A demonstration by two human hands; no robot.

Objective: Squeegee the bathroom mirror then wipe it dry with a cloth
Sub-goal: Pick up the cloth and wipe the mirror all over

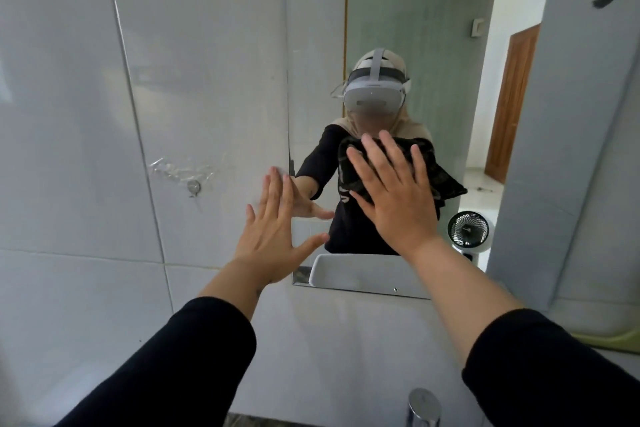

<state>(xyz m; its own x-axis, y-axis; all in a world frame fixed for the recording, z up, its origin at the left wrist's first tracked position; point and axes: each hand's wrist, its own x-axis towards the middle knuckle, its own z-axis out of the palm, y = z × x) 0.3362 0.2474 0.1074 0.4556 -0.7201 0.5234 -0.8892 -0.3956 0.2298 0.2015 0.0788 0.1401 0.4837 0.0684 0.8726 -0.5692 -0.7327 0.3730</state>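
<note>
The frameless bathroom mirror (415, 38) hangs on the tiled wall ahead. My right hand (394, 198) lies flat with spread fingers on a dark cloth (446, 180), pressing it against the middle of the glass. My left hand (273, 229) is open, fingers spread, with its palm at the mirror's left edge, partly on the tile. No squeegee is in view. The mirror reflects a person in a black top with a headset.
White wall tiles (104, 114) fill the left side, with a small metal fixing (194, 186) and tape residue. A chrome tap top (424, 406) sits at the bottom. A white wall panel (571, 149) stands right of the mirror. A small fan and a basin appear as reflections.
</note>
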